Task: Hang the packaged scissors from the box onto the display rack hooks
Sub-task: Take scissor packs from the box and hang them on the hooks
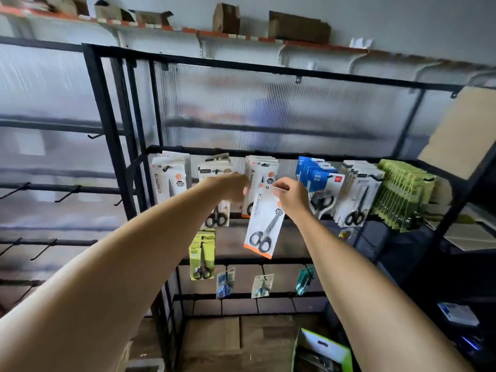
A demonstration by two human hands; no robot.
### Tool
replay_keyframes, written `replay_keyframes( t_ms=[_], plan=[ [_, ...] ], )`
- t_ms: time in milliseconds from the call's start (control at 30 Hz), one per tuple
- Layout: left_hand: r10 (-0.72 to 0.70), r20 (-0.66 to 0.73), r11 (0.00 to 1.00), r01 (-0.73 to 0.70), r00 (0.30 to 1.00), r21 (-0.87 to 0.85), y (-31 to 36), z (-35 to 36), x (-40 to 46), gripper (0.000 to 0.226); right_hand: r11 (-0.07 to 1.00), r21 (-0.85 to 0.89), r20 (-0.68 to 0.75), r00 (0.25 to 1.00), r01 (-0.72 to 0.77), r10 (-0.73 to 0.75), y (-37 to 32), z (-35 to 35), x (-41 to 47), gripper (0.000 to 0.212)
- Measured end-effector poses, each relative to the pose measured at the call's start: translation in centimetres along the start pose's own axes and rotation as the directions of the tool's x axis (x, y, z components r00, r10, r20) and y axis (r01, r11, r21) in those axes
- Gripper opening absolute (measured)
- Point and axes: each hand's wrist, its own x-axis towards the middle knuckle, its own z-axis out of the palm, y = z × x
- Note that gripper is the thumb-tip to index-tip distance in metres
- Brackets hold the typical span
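Observation:
A white and orange scissors package (pixel 264 224) hangs tilted in front of the black display rack (pixel 112 135). My right hand (pixel 291 196) pinches its top edge. My left hand (pixel 233 187) is blurred; its fingers reach the package's top left corner, right in front of a hook holding a stack of matching packages (pixel 261 167). Whether the left hand grips anything is unclear. The green and white box (pixel 322 350) sits on the floor at the bottom right, with dark items inside.
Other hooks carry more scissors stacks: white ones (pixel 170 175), blue ones (pixel 318 181), grey ones (pixel 357 189), green ones (pixel 405 191). Smaller packs (pixel 202 256) hang on lower rows. Bare hooks (pixel 67 193) stick out at left. Cardboard boxes (pixel 298 28) line a high shelf.

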Motion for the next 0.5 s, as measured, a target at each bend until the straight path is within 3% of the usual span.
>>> replay_keyframes(
  t_ms=[233,367,500],
  plan=[
    [-0.054,-0.035,0.999,0.054,0.998,0.003,0.2,-0.8,2.8,0.044,0.994,-0.105,0.063,0.998,0.026,-0.019,1.3,1.2,4.3,0.017],
    [-0.08,-0.101,0.995,0.087,0.992,0.059,0.5,-1.9,3.7,0.038,0.993,-0.018,0.063,0.991,0.117,-0.115,0.7,1.5,6.7,0.016],
    [-0.106,-0.11,0.992,0.113,0.988,0.059,0.4,-2.1,5.3,0.028,0.983,-0.044,0.034,0.984,0.179,-0.178,0.6,2.1,9.0,0.012]
  ],
)
